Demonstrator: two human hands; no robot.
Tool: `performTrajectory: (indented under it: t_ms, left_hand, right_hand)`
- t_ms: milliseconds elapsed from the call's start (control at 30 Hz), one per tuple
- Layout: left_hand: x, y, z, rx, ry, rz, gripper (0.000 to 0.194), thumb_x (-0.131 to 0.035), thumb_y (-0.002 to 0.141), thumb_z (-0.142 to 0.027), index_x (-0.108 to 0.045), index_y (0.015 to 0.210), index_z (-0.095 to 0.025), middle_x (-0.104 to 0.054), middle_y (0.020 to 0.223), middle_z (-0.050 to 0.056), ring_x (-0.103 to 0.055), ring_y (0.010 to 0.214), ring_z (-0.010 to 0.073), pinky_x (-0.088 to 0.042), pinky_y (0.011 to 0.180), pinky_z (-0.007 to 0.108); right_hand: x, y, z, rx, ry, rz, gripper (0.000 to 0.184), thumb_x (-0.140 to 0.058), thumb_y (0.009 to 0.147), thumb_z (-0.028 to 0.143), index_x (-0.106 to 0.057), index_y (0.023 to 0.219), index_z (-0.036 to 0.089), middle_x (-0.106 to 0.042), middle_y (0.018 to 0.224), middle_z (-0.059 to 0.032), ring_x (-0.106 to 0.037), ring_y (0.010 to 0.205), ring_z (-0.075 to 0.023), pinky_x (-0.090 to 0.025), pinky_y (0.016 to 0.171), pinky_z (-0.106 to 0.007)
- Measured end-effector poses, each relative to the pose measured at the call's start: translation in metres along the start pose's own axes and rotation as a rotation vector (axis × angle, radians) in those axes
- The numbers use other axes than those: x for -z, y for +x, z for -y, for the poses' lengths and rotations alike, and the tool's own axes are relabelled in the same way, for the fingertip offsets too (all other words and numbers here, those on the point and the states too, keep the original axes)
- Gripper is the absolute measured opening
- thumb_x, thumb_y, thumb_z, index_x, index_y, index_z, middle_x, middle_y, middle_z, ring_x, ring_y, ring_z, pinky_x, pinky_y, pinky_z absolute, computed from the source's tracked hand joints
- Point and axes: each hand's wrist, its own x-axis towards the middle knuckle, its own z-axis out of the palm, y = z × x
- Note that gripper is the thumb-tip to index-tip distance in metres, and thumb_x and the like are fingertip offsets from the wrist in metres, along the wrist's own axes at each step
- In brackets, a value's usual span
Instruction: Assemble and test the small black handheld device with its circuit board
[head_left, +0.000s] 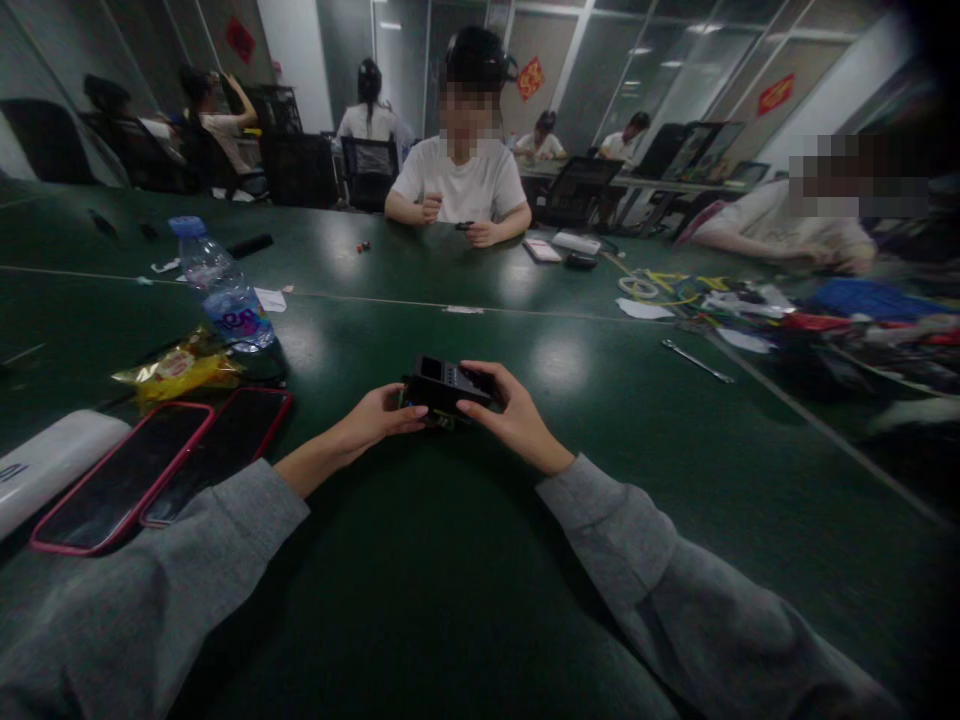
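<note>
both hands meet mid-frame over the desk [465, 560], gripping one small black box-like device [448, 385] btwn them: left hand [375, 418] closed on its left end w/ fingers curled under and thumb along the side, right hand [511, 412] closed on the right end, fingers laid over the top edge. device sits just above the desk surface, tilted a bit toward the person, top face showing a row of small slots or buttons; something yellowish peeks out underneath, too small to tell what. as for how far along: looks like handling/inspection is in hand, nothing visibly opened, taken off or fitted on the device, and no loose part lies right by it, so i'd judge most of the work is left. grey sleeves cover both forearms. to the left: two phones in red cases [161, 470] side by side, a white flat object [52, 465] beside them, a yellow snack bag [180, 368], a water bottle [221, 290] behind it. off right a wrench [696, 361], well apart from the hands. across the desk a person in a white tee [461, 185] holds smth small; more clutter far right.
</note>
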Motion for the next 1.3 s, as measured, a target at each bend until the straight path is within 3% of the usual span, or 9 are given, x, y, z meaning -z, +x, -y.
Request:
performTrajectory:
  t_ms: [167, 300, 433, 633, 867, 1033, 1167, 1300]
  left_hand:
    - [-0.001, -0.001, -0.004, 0.001, -0.092, -0.012, 0.048, -0.073, 0.074, -0.01, -0.055, 0.118, -0.013, -0.057, 0.123, 0.013, -0.062, 0.109, 0.0235, -0.039, 0.11, 0.046]
    - [0.001, -0.003, -0.008, 0.05, -0.139, 0.002, 0.05, -0.073, 0.071, -0.004, -0.056, 0.116, -0.016, -0.059, 0.119, 0.01, -0.061, 0.111, 0.0218, -0.037, 0.112, 0.042]
    - [0.001, -0.004, -0.009, 0.034, -0.184, 0.076, 0.044, -0.07, 0.077, -0.013, -0.056, 0.119, -0.016, -0.057, 0.125, 0.011, -0.059, 0.114, 0.0219, -0.039, 0.109, 0.041]
    - [-0.003, -0.006, -0.013, 0.057, -0.2, 0.052, 0.047, -0.068, 0.079, -0.017, -0.053, 0.123, -0.013, -0.06, 0.121, 0.013, -0.06, 0.11, 0.0221, -0.042, 0.104, 0.039]
    - [0.003, -0.006, -0.01, 0.035, -0.287, 0.054, 0.044, -0.066, 0.08, -0.017, -0.054, 0.122, -0.014, -0.061, 0.121, 0.012, -0.061, 0.11, 0.0223, -0.047, 0.099, 0.034]
    - [0.002, -0.005, -0.009, 0.03, -0.3, 0.043, 0.055, -0.067, 0.077, -0.011, -0.05, 0.129, -0.016, -0.061, 0.122, 0.011, -0.06, 0.109, 0.022, -0.048, 0.097, 0.033]
    - [0.001, -0.005, -0.008, 0.025, -0.303, 0.044, 0.058, -0.067, 0.076, -0.011, -0.048, 0.132, -0.015, -0.061, 0.12, 0.012, -0.061, 0.107, 0.0212, -0.047, 0.097, 0.033]
    - [0.002, -0.005, -0.007, 0.014, -0.307, 0.07, 0.062, -0.067, 0.076, -0.01, -0.046, 0.134, -0.018, -0.059, 0.124, 0.011, -0.06, 0.111, 0.0219, -0.045, 0.101, 0.034]
  right_hand:
    - [-0.001, -0.001, -0.012, -0.029, 0.006, 0.036, 0.051, -0.07, 0.08, 0.031, -0.049, 0.126, 0.027, -0.055, 0.127, -0.007, -0.055, 0.117, -0.0245, -0.044, 0.101, -0.046]
    - [-0.004, -0.004, -0.014, 0.028, -0.082, 0.029, 0.052, -0.07, 0.079, 0.029, -0.049, 0.127, 0.028, -0.054, 0.127, -0.0058, -0.053, 0.119, -0.0246, -0.044, 0.101, -0.046]
    - [-0.008, -0.008, -0.01, 0.102, -0.164, 0.058, 0.049, -0.069, 0.079, 0.023, -0.05, 0.125, 0.028, -0.056, 0.121, -0.0052, -0.053, 0.116, -0.0237, -0.043, 0.1, -0.046]
    - [-0.011, -0.01, -0.01, 0.076, -0.135, 0.058, 0.049, -0.071, 0.078, 0.028, -0.051, 0.122, 0.027, -0.054, 0.12, -0.0063, -0.052, 0.115, -0.0248, -0.042, 0.1, -0.046]
    - [-0.008, -0.007, -0.012, -0.244, 0.182, 0.006, 0.04, -0.053, 0.089, 0.045, -0.049, 0.125, 0.028, -0.055, 0.121, -0.0065, -0.052, 0.116, -0.0226, -0.039, 0.104, -0.047]
    - [-0.003, -0.004, -0.014, -0.46, 0.488, 0.079, 0.043, -0.062, 0.085, 0.042, -0.05, 0.123, 0.028, -0.055, 0.121, -0.0062, -0.056, 0.109, -0.0217, -0.046, 0.099, -0.047]
    - [-0.001, -0.002, -0.019, -0.516, 0.741, 0.145, 0.045, -0.066, 0.083, 0.034, -0.049, 0.123, 0.025, -0.053, 0.126, -0.007, -0.058, 0.11, -0.0202, -0.048, 0.101, -0.044]
    - [0.0, -0.003, -0.021, -0.506, 0.796, 0.114, 0.044, -0.067, 0.082, 0.031, -0.051, 0.122, 0.024, -0.054, 0.125, -0.0069, -0.059, 0.108, -0.0185, -0.049, 0.101, -0.042]
